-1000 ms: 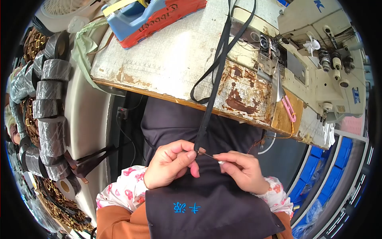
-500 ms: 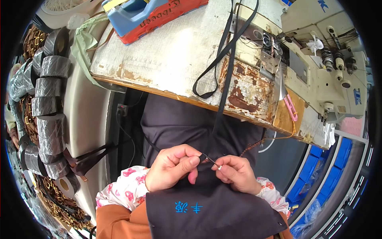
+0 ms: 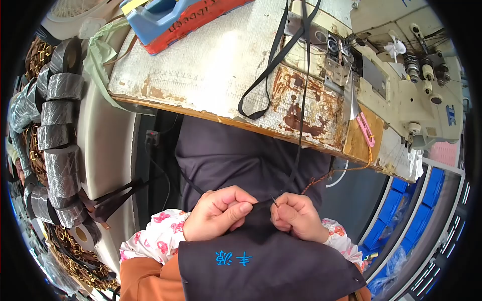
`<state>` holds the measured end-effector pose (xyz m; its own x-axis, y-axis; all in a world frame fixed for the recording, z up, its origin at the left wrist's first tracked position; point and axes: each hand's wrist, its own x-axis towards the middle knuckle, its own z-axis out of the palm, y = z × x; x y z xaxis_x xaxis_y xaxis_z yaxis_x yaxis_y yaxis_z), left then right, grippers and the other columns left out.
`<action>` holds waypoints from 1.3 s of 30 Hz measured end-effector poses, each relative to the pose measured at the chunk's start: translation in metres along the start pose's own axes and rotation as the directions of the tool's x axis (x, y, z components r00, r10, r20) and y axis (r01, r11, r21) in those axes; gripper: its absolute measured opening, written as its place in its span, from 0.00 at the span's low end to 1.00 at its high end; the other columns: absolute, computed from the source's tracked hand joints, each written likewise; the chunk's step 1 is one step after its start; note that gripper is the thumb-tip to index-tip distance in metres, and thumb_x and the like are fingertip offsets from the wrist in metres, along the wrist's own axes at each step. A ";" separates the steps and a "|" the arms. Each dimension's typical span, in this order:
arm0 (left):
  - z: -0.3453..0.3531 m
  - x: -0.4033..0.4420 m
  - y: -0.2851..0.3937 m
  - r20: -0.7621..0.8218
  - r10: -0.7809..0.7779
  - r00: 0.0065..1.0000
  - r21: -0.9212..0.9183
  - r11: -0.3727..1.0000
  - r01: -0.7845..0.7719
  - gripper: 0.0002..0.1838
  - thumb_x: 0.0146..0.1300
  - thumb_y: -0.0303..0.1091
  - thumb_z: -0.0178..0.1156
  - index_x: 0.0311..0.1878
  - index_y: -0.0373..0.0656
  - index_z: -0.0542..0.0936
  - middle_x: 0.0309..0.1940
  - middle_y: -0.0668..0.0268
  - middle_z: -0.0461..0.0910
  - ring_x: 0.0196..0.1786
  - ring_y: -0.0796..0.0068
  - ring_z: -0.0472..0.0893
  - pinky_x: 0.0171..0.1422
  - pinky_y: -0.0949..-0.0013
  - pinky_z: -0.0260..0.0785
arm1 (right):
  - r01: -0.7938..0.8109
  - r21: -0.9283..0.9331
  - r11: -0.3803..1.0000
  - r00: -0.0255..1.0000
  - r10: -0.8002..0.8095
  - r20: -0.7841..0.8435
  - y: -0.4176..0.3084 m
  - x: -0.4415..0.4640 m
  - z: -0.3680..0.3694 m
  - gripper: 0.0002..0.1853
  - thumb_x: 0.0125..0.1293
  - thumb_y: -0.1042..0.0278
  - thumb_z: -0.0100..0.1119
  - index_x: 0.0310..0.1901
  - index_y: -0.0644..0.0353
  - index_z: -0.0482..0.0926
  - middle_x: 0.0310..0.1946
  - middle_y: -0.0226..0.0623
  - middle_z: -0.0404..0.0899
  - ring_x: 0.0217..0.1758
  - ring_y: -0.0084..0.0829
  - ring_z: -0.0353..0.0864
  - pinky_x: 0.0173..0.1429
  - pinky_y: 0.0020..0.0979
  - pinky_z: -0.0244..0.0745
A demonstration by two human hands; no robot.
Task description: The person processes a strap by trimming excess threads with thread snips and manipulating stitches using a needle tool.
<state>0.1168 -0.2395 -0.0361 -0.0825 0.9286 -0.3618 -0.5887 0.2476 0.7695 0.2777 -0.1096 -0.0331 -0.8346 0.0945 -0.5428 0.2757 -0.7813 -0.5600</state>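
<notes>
My left hand [image 3: 221, 213] is closed in a pinch on a narrow black strap, which comes to it from the left; the pinched end is barely visible. Beside it, my right hand [image 3: 299, 219] is closed around a thin, dark, pointed tool [image 3: 274, 200], its tip poking up between the fingers. I cannot make out the tool's kind. Both hands are above a dark apron [image 3: 241, 281] over the lap, with a small gap between them. A long black strap [image 3: 302, 100] drops from the worktable over its front edge towards the right hand.
A sewing machine [image 3: 401, 105] occupies the right of the worn worktable [image 3: 201, 75]. Pink thread snips [image 3: 365, 129] lie near its corner, tied to a cord. A blue tape dispenser [image 3: 155, 20] is at the back left. Wrapped rolls [image 3: 63, 160] line the left; blue bins [image 3: 394, 210] stand right.
My right hand has turned the thin tool so its tip points up, and its white end no longer shows. The hanging strap has shifted right. The view has moved slightly.
</notes>
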 end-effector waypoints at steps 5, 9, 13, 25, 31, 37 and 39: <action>0.002 0.001 0.000 -0.028 0.009 1.000 0.001 1.000 -0.009 0.07 0.63 0.29 0.48 0.40 0.36 0.71 0.17 0.74 0.67 0.20 0.89 0.64 0.22 0.83 0.56 | -0.011 0.136 0.991 1.000 0.008 0.024 -0.002 0.001 0.000 0.07 0.63 0.68 0.49 0.32 0.64 0.71 0.21 0.27 0.70 0.19 0.13 0.62 0.22 0.16 0.55; 0.001 0.005 0.001 -0.091 -0.067 0.994 0.046 0.996 0.071 0.07 0.62 0.29 0.48 0.39 0.36 0.72 0.15 0.76 0.68 0.19 0.91 0.64 0.22 0.83 0.56 | 0.316 -0.786 0.531 0.921 -0.371 0.119 -0.010 0.011 0.003 0.08 0.62 0.67 0.50 0.31 0.63 0.71 0.20 0.23 0.69 0.19 0.13 0.62 0.21 0.16 0.56; 0.000 0.006 0.000 -0.017 0.088 0.996 0.304 0.949 -0.079 0.06 0.61 0.29 0.50 0.38 0.37 0.73 0.13 0.77 0.67 0.19 0.91 0.64 0.23 0.83 0.56 | 0.116 -0.333 0.936 0.993 -0.100 0.064 -0.014 0.005 0.008 0.10 0.63 0.65 0.49 0.30 0.63 0.70 0.19 0.23 0.66 0.17 0.14 0.59 0.20 0.17 0.53; -0.016 -0.018 -0.012 -0.163 -0.101 0.981 0.000 0.995 0.102 0.08 0.63 0.28 0.48 0.41 0.37 0.73 0.16 0.77 0.65 0.18 0.91 0.59 0.22 0.83 0.51 | 0.090 0.059 0.994 0.995 -0.087 -0.039 -0.030 -0.023 -0.005 0.17 0.65 0.57 0.43 0.24 0.60 0.66 0.14 0.24 0.58 0.15 0.14 0.53 0.18 0.18 0.50; -0.010 -0.005 -0.010 -0.065 -0.134 0.989 -0.117 0.985 0.126 0.11 0.66 0.32 0.42 0.45 0.37 0.71 0.22 0.73 0.70 0.18 0.90 0.59 0.22 0.84 0.53 | 0.347 -0.524 0.778 0.877 -0.468 -0.114 -0.024 0.005 -0.003 0.07 0.60 0.70 0.52 0.34 0.66 0.71 0.25 0.31 0.74 0.26 0.15 0.69 0.31 0.18 0.64; -0.017 -0.002 -0.006 0.166 -0.208 0.964 -0.215 0.946 0.241 0.12 0.65 0.33 0.42 0.46 0.39 0.70 0.36 0.68 0.73 0.18 0.88 0.61 0.25 0.84 0.55 | 0.147 -0.120 0.982 0.987 -0.153 -0.042 -0.030 0.037 0.008 0.16 0.63 0.68 0.49 0.51 0.65 0.67 0.38 0.34 0.75 0.21 0.09 0.63 0.24 0.12 0.58; -0.021 0.002 -0.001 0.280 -0.328 0.902 -0.090 0.927 0.365 0.12 0.65 0.34 0.43 0.43 0.39 0.73 0.19 0.77 0.63 0.21 0.89 0.62 0.34 0.80 0.62 | 0.169 0.050 0.984 0.986 -0.168 -0.012 -0.031 0.045 0.012 0.14 0.62 0.67 0.50 0.46 0.65 0.70 0.34 0.34 0.77 0.16 0.08 0.56 0.19 0.12 0.51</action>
<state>0.1005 -0.2438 -0.0484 0.3442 0.8339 -0.4315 -0.6483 0.5435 0.5333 0.2260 -0.0883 -0.0326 -0.8632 0.2321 -0.4483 0.1067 -0.7841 -0.6114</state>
